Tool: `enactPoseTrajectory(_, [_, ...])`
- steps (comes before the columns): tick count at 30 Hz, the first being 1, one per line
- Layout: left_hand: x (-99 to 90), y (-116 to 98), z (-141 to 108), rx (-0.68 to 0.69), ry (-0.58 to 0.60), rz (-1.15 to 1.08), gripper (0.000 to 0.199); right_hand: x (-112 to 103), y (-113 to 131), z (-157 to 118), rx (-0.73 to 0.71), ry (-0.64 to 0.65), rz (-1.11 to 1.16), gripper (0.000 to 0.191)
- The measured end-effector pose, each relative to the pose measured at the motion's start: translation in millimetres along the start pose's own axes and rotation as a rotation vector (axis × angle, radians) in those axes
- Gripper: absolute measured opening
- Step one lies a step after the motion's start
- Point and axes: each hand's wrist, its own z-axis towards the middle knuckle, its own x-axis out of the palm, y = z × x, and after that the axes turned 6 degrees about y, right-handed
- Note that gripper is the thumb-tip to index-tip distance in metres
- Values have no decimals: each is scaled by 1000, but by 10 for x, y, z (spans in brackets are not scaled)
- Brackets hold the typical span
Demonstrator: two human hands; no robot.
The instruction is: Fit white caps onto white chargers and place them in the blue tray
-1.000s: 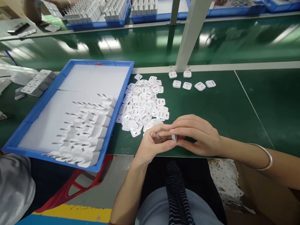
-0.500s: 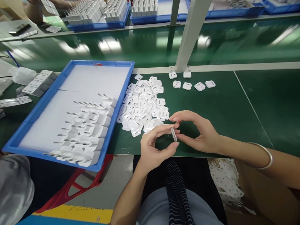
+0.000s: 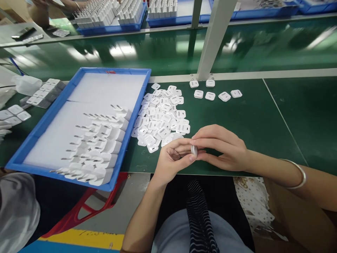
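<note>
Between my two hands, just above the table's front edge, is a small white plastic cover plate [image 3: 194, 150], turned nearly edge-on. My left hand [image 3: 172, 160] is closed on it from the left, thumb below and fingers above. From the other side my right hand [image 3: 226, 147] pinches it with thumb and fingertips; a metal bangle sits on that wrist. Whether it is one plate or a couple stacked, I cannot tell. Just beyond my left hand lies a heap of similar white plates [image 3: 164, 117] with rounded corners and a small slot.
At left a blue tray [image 3: 149, 75] holds rows of white plug adapters [image 3: 105, 146], pins up. Several plates [image 3: 210, 96] lie apart at the back, near a metal post [image 3: 214, 38]. White blocks [image 3: 46, 93] and a co-worker's gloved fingers [image 3: 4, 130] are far left.
My right fingers have closed in on the plate, and it has turned and shifted slightly between my hands. At far left, a co-worker's gloved fingers have appeared and the white pieces there lie differently.
</note>
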Motion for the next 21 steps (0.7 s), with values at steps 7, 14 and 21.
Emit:
enactPoseTrajectory(7, [0, -19, 8, -1, 7, -6, 28, -40, -17, 19, -48, 10, -133, 32])
enactPoseTrajectory(14, [39, -8, -20, 108, -64, 53, 34, -100, 97, 59, 274, -34, 118, 28])
enactPoseTrajectory(21, [51, -1, -10, 67, -88, 30, 38, -83, 142, 69, 267, -37, 72, 24])
